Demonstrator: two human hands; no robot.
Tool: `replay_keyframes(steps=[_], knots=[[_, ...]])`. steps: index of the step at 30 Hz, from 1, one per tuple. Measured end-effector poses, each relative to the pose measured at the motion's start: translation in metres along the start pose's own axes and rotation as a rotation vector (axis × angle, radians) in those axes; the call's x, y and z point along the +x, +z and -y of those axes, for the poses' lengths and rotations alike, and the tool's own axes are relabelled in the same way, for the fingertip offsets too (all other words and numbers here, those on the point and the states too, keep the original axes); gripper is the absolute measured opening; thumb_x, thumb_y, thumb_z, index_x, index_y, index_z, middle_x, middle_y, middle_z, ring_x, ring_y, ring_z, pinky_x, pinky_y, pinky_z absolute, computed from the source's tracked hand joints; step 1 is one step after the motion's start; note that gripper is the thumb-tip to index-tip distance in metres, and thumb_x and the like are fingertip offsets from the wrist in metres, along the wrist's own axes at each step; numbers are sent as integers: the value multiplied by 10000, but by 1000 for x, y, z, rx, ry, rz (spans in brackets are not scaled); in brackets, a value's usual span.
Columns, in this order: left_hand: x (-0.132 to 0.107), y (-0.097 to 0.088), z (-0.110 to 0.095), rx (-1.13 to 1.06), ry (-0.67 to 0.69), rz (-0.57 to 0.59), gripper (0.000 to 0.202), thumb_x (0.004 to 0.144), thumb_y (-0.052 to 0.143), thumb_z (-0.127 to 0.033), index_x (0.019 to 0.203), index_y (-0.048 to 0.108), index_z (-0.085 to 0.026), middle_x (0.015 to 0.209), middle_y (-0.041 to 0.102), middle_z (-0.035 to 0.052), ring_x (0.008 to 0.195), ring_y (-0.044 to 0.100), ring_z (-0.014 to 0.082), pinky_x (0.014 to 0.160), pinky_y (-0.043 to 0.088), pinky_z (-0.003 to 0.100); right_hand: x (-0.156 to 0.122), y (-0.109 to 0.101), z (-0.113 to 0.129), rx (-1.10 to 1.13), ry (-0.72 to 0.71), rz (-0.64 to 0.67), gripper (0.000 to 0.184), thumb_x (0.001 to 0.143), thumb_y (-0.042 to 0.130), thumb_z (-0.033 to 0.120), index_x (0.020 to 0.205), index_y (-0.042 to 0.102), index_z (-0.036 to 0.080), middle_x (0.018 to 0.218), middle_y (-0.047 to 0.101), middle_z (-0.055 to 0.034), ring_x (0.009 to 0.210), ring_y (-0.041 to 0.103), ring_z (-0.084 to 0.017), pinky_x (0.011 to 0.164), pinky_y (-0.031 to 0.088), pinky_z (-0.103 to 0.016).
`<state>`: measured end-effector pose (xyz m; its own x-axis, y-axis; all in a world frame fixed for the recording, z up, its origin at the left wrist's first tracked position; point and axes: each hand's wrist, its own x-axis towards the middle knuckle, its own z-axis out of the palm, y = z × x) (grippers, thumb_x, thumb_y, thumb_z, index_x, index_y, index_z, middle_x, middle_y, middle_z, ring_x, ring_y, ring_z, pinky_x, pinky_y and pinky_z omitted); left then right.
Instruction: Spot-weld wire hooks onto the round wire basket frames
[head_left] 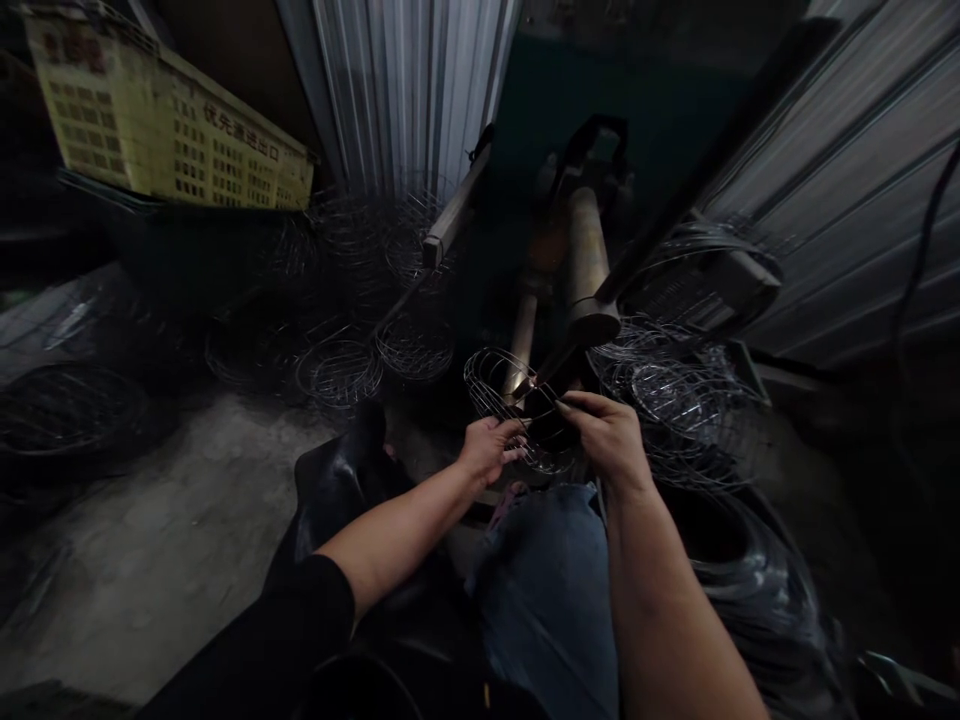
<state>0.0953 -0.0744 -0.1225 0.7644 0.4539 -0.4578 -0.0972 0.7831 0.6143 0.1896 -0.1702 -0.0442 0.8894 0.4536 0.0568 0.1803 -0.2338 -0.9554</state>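
In the head view, a round wire basket [491, 372] is tilted between my hands at the tip of a dark machine. My left hand [489, 448] is closed on the basket's near left wires. With thumb and fingers pinched, my right hand [606, 435] is at the basket's right side, on a thin wire whose far end I cannot make out. The machine's lower electrode arm [523, 345] reaches inside the basket, and the upper arm [589, 250] ends just above it. A small orange glow shows where the tips meet the wire.
Stacked wire baskets [694, 400] stand close on the right, above a coil of dark wire [765, 580]. More baskets [341, 372] lie on the floor at left. A yellow crate [180, 120] sits back left. A long dark bar [720, 150] slants overhead at right.
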Motion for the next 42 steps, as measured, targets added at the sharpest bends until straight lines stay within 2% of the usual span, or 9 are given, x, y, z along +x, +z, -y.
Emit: replay_keyframes(steps=[6, 9, 12, 17, 24, 29, 34, 38, 42], knots=[[-15, -17, 3, 216, -43, 24, 438, 626, 772, -508, 696, 550, -136, 663, 587, 46, 589, 583, 147, 606, 493, 315, -10, -12, -7, 68, 41, -13, 429, 511, 844, 469, 804, 767, 166, 750, 732, -54, 718, 661, -216, 690, 521, -344], [-25, -46, 0, 620, 358, -22, 417, 661, 752, -489, 883, 657, -149, 868, 658, 94, 888, 636, 244, 808, 508, 375, -28, -29, -30, 176, 83, -20, 461, 526, 858, 448, 899, 760, 197, 885, 753, -63, 821, 686, -230, 765, 539, -369], [-24, -68, -1, 1047, 869, 48, 516, 672, 748, -286, 1174, 650, -220, 1260, 604, 103, 1252, 481, 304, 1070, 355, 427, -46, -44, -64, 271, 170, -23, 501, 484, 875, 465, 901, 755, 215, 864, 756, -61, 760, 697, -226, 722, 557, -386], [-3, -68, 6, 1440, 1117, 284, 506, 783, 610, -197, 1284, 598, -260, 1315, 586, 97, 1344, 397, 321, 1096, 277, 476, -62, -45, -97, 327, 265, -97, 457, 415, 905, 410, 790, 762, 191, 723, 737, -51, 633, 667, -196, 642, 549, -363], [19, -69, 10, 1505, 1351, 276, 402, 836, 562, -233, 1233, 626, -222, 1129, 670, 78, 1190, 528, 243, 1078, 365, 477, -60, -32, -83, 315, 91, -144, 329, 495, 882, 368, 743, 763, 188, 711, 704, -22, 657, 616, -148, 633, 505, -280], [19, -84, 18, 1634, 1388, 308, 588, 740, 613, -246, 1322, 559, -186, 1231, 625, 104, 1273, 458, 292, 1069, 374, 494, -63, -18, -80, 347, 96, -182, 347, 498, 870, 403, 729, 754, 172, 675, 685, -26, 631, 593, -151, 626, 496, -301], [19, -89, 22, 1617, 1495, 158, 584, 774, 627, -424, 1318, 570, -220, 1119, 652, 95, 1253, 475, 326, 1105, 280, 552, -70, -11, -78, 331, 23, -195, 299, 548, 841, 400, 726, 746, 179, 708, 676, -29, 676, 589, -162, 682, 488, -325], [20, -82, 16, 1537, 1643, 112, 544, 807, 602, -333, 1331, 549, -194, 1099, 653, 89, 1233, 494, 290, 1109, 294, 516, -67, -8, -72, 326, -20, -219, 248, 549, 835, 360, 704, 740, 190, 705, 667, -14, 695, 575, -155, 696, 466, -310], [25, -77, 8, 1519, 1656, 122, 466, 813, 571, -213, 1279, 587, -221, 1084, 651, 72, 1254, 485, 260, 1110, 324, 501, -60, -4, -71, 360, -32, -255, 222, 553, 828, 336, 696, 735, 195, 695, 656, -3, 684, 560, -144, 683, 452, -295]])
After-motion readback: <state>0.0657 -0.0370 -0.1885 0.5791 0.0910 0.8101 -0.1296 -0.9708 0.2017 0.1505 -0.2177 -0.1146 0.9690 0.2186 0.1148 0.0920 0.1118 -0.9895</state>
